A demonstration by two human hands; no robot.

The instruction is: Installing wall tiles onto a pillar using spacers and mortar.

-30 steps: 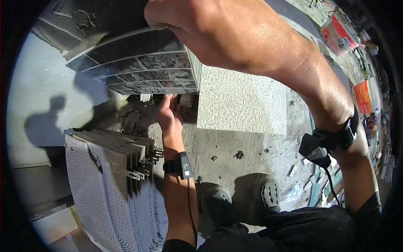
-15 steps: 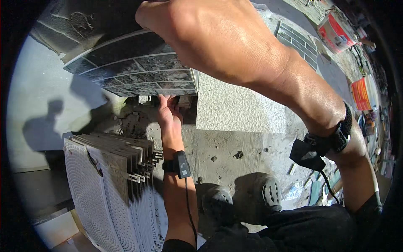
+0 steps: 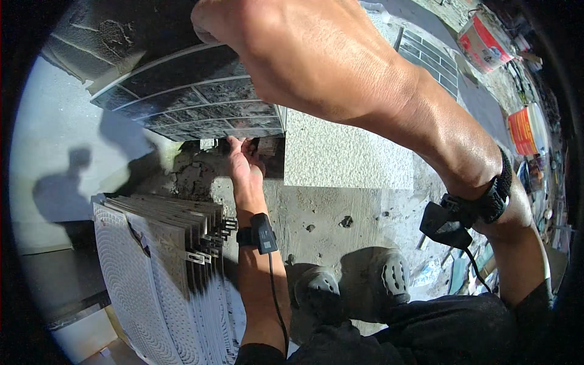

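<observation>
Both hands stay on the tile sheet; red bucket behind.

Single view only — head-worn fisheye, left of a side-by-side pair; no second view to compare, so no shared area. Mounted at head height, looking steeply down along the body toward the floor and both shoes. Upright, not mirrored; picture left equals own left. Very close to the right hand, which fills the upper centre and blurs slightly. Left hand farther off, reaching down to the lower edge of the dark tile sheet. Straight edges bent toward the rim — black vignette all round. Stacked ridged tiles at lower left, near.
</observation>
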